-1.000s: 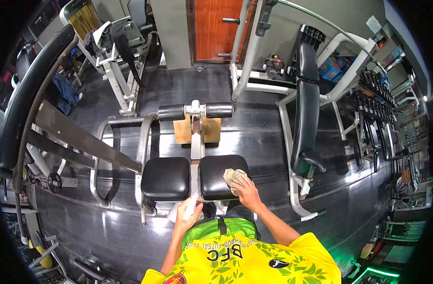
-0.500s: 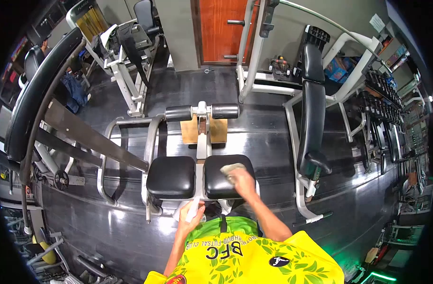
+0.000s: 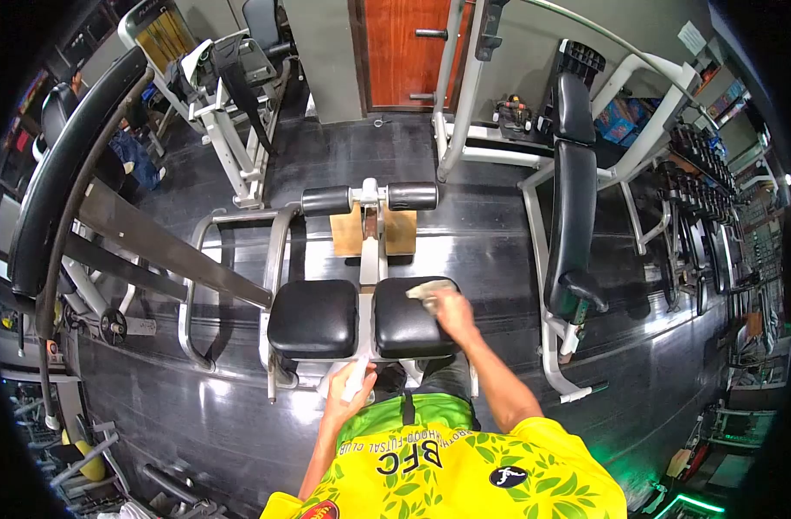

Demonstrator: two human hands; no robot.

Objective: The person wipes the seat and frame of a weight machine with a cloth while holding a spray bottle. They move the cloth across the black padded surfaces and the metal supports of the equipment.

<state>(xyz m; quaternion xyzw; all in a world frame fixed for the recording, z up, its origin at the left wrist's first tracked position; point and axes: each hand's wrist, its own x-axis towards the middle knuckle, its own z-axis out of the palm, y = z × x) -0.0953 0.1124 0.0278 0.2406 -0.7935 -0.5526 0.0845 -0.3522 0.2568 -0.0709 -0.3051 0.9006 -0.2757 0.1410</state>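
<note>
Pressing a cloth (image 3: 426,290) flat on the far edge of the right seat pad (image 3: 408,333), the right hand (image 3: 452,307) keeps its grip closed on it, while the left hand (image 3: 348,405), near the body, clamps a white spray bottle (image 3: 354,379).

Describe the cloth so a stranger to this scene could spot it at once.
Find the grey-framed machine mid-floor with two black seat pads side by side. At the far edge of the right pad, the right hand presses a crumpled beige cloth, the only pale, soft thing on that black padding.
</note>
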